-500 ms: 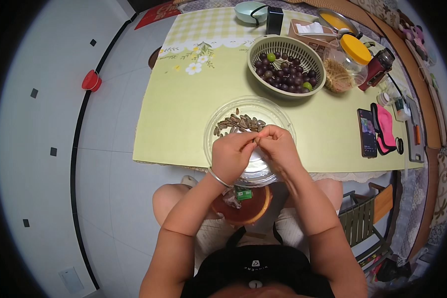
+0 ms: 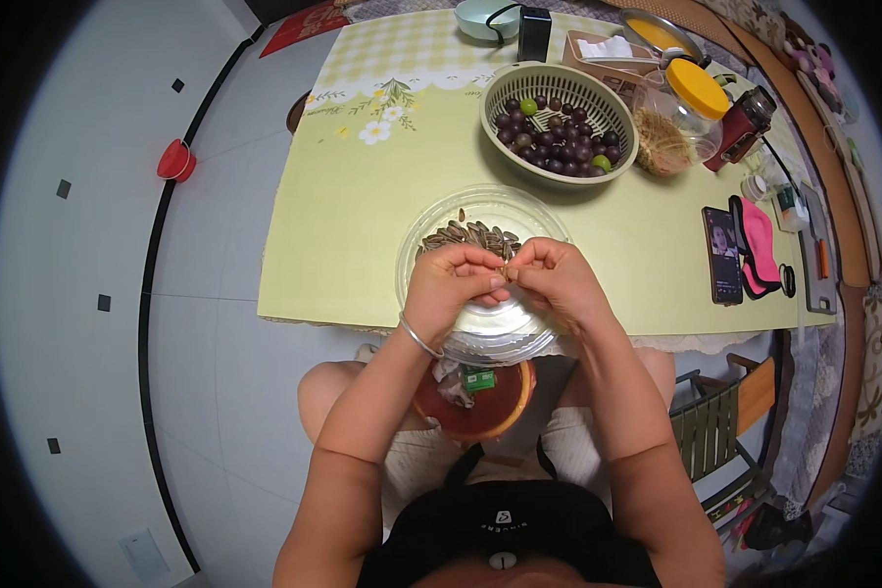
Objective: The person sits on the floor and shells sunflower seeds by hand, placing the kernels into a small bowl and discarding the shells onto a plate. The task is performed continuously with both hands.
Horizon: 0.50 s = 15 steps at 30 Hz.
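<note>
Looking down from the head camera, you have both hands together over the clear glass bowl [image 2: 480,263] at the near edge of the yellow-green table [image 2: 363,245]. Your left hand [image 2: 451,284] and right hand [image 2: 556,281] meet fingertip to fingertip, pinched on one small sunflower seed [image 2: 504,273] — it is too small to tell whether the shell is split. A thin bangle [image 2: 416,338] sits on your left wrist.

The rest of the striped sunflower seeds [image 2: 472,236] lie in a heap at the far side of the bowl, just beyond your fingers and not touched by them. The near part of the bowl overhangs the table edge toward your lap.

Below the bowl, on your lap, rests a round reddish-brown dish [image 2: 480,412] holding some scraps, partly hidden by the bowl and your forearms.

Further back on the table — well apart from your hands — stands a pale woven basket [image 2: 559,122] of dark grapes with a few green ones. To its right is a jar with a yellow lid [image 2: 691,103], and a phone [image 2: 721,255] lies near the table's right end beside a pink item [image 2: 758,245].
</note>
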Tool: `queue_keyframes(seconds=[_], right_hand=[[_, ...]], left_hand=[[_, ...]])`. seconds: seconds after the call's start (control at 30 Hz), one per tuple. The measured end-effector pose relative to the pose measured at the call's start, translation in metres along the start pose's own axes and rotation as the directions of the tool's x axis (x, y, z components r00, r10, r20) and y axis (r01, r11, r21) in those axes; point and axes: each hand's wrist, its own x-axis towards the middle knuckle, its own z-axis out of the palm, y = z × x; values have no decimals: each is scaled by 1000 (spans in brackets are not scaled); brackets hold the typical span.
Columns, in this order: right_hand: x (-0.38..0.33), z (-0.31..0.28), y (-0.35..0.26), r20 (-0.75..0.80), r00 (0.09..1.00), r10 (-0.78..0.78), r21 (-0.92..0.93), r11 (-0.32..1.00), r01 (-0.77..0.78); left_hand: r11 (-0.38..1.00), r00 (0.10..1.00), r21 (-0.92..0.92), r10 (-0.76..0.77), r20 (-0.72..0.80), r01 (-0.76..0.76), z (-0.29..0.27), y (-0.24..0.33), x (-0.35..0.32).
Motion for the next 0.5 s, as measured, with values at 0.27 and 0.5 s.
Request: queue_keyframes(seconds=[0.27,0.5], right_hand=[[4,-2,7,-2,1000,-14,0,1000,14],[13,-11,17,45,998,-33,96,995,29]], left_hand=[[993,995,60,96,15,-97,-2,-10,2],[986,993,114,122,-3,-121,5,-5,-2]])
